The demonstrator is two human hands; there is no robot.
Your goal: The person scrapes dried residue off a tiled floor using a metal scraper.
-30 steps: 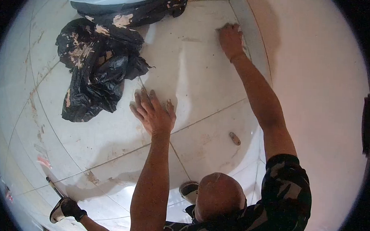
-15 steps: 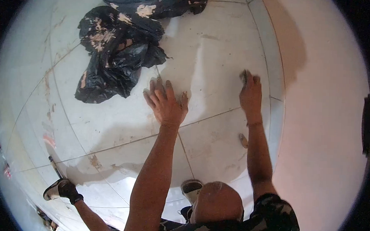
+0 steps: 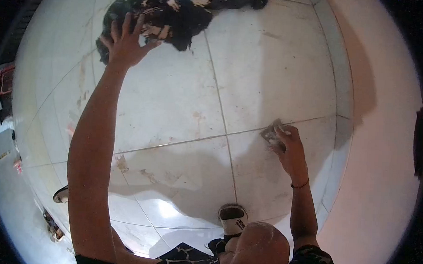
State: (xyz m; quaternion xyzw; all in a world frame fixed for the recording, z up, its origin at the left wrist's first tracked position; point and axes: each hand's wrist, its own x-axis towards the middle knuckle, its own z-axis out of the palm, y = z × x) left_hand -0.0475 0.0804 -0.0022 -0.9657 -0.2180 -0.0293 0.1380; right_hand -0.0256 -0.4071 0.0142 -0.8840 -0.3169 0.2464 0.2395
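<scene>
Overlapping a crumpled black plastic bag (image 3: 189, 29) at the upper left, the left hand (image 3: 126, 50) has its fingers spread wide and its thumb held well out to the side. It has no visible grip on the bag; whether the fingers press on the plastic or sit just above it, I cannot tell. The bag is smeared with pale, peach-coloured patches and runs out past the top edge of the view.

The right hand (image 3: 291, 151) is partly closed, thumb and fingers pinching a small grey pad (image 3: 270, 134) whose flat face and corner show beyond the fingertips. The pad is low over the floor (image 3: 170, 98), near a grout line right of centre; contact with the tile cannot be made out. A thin beaded bracelet (image 3: 300, 184) circles the right wrist.

The floor's pale tiles carry brownish smudges and dark specks, with shadows across the lower part. One light shoe (image 3: 232, 213) stands at the bottom centre, just beside a bent knee (image 3: 263, 248). To the right, a strip of skirting tile (image 3: 344, 104) runs along the foot of a pinkish wall (image 3: 382, 184).
</scene>
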